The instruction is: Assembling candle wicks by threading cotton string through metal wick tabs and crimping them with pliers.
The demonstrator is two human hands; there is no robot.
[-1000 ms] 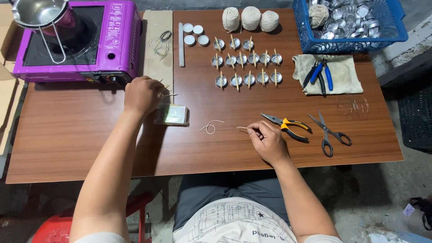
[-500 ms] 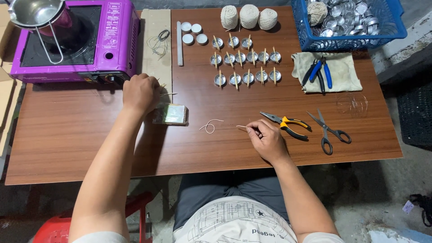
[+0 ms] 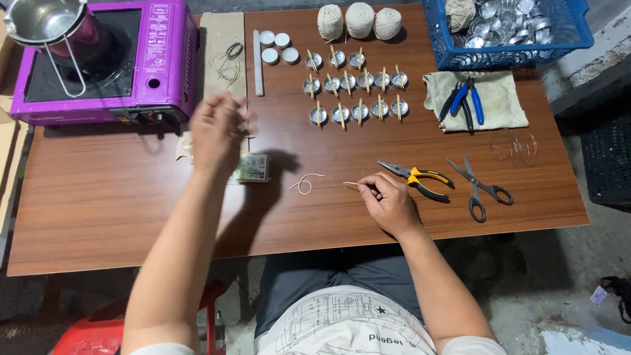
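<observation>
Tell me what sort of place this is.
Probably a small home candle-making workbench: rows of small metal cups with wicks held by sticks, balls of string, and a purple portable stove with a pot on a wooden table.

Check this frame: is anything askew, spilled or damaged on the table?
Nothing is spilled or broken. The tealight cups sit in tidy rows. Only a loose curl of wick lies stray mid-table between the left hand and right hand.
</observation>
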